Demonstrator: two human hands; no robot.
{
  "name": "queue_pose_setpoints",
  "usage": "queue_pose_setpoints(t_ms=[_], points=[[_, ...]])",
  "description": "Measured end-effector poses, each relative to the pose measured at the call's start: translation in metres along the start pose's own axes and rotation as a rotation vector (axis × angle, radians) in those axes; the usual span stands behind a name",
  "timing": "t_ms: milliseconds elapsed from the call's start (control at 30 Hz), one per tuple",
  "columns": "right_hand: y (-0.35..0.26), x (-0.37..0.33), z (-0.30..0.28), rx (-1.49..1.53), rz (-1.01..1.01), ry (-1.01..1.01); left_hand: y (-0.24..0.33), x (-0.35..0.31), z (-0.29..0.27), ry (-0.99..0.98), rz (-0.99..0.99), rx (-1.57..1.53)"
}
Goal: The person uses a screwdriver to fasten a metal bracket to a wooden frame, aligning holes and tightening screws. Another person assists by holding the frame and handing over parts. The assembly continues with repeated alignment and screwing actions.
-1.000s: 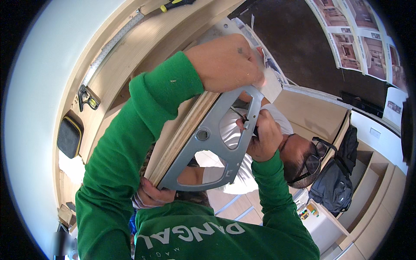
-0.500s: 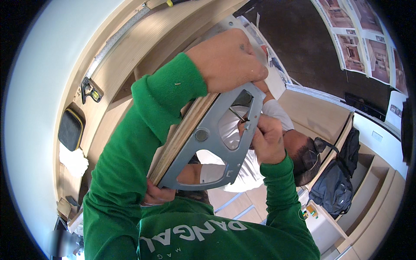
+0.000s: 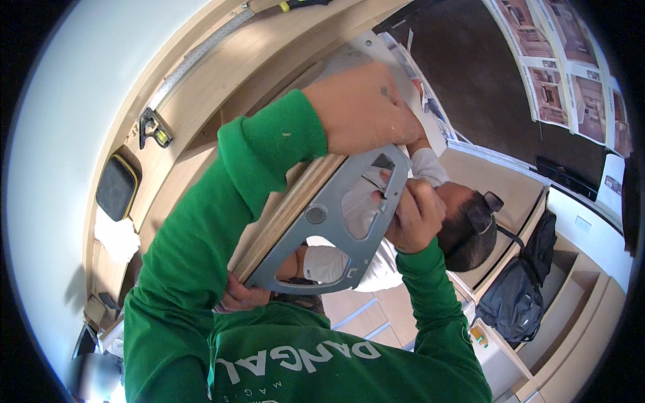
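Well, from where I stand the grey plate (image 3: 330, 228) already sits along the layered edge of the wooden board (image 3: 290, 213), slanting down and away from the left hand (image 3: 368, 107). That hand is curled over the plate's upper end; its fingertips are hidden from me, so I can't tell what they grip, if anything. The right hand (image 3: 418, 213) is curled too, at the plate's outer edge, fingers bent near a thin rod (image 3: 371, 179) showing through the upper opening; whether they pinch it I cannot tell. Well below the left hand, a co-worker's hand (image 3: 245, 295) supports the board's lower end, its owner leaning in just beyond the right hand.

So the plate looks placed, I'd say. Whether anything fastens it I can't make out; with three hands about the piece, I'd judge the job partway, the work near that upper opening unfinished. Far to the left hand's left, a black case (image 3: 117, 188) rests apart from it all.
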State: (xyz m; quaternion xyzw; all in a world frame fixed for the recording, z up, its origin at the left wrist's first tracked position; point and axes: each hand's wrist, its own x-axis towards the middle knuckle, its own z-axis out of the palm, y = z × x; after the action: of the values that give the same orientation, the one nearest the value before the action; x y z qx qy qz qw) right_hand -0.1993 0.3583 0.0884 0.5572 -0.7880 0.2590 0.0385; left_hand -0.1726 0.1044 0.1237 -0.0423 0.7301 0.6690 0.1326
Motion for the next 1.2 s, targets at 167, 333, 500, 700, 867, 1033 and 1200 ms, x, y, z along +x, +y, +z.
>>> queue_pose_setpoints(t_ms=[167,333,500,700,867,1033,1200], points=[[0.001,-0.002,0.001,0.07,-0.01,-0.042,0.001,-0.005,0.003,0.048,0.001,0.008],[-0.011,0.0,0.006,0.37,0.185,-0.04,-0.008,-0.007,0.002,0.134,-0.01,0.01],[-0.004,0.004,-0.008,0.988,0.705,-0.347,-0.019,-0.006,0.001,0.042,0.286,0.218],[0.002,0.011,-0.022,1.179,0.929,-0.458,-0.015,-0.007,0.0,0.046,-0.079,0.14],[-0.002,0.008,0.003,0.391,0.19,-0.05,-0.019,-0.007,-0.002,0.017,0.411,0.782],[-0.002,0.002,0.007,-0.101,-0.033,0.049,-0.03,-0.01,0.005,0.081,0.335,0.7],[-0.004,0.006,0.01,0.111,-0.014,-0.042,-0.032,-0.005,0.0,0.151,0.607,0.836]])
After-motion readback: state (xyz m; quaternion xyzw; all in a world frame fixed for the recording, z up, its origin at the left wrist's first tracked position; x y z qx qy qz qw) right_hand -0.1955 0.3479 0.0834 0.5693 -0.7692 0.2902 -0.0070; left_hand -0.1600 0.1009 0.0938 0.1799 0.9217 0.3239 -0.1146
